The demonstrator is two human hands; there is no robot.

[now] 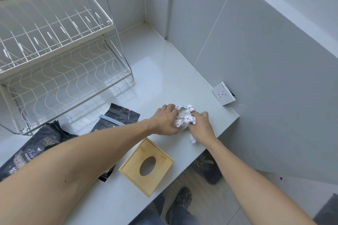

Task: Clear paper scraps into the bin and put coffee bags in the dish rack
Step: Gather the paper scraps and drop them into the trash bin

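Observation:
Crumpled white paper scraps [184,118] lie bunched on the white counter [164,82] near its right end. My left hand [165,119] curls around the bunch from the left and my right hand [202,127] grips it from the right. One small scrap [192,139] shows under my right wrist. Two black coffee bags lie on the counter in front of the rack: one [117,118] with a pale blue clip [110,120], one [34,149] at the far left, partly under my left forearm. The white two-tier wire dish rack [60,60] stands at the left with nothing in it.
A square wooden tissue box [146,167] with an oval hole sits near the counter's front edge. A white wall socket [223,93] is on the grey tile wall to the right. Below the counter's right end, a dark bin [206,168] holds paper scraps. My shoes are on the floor.

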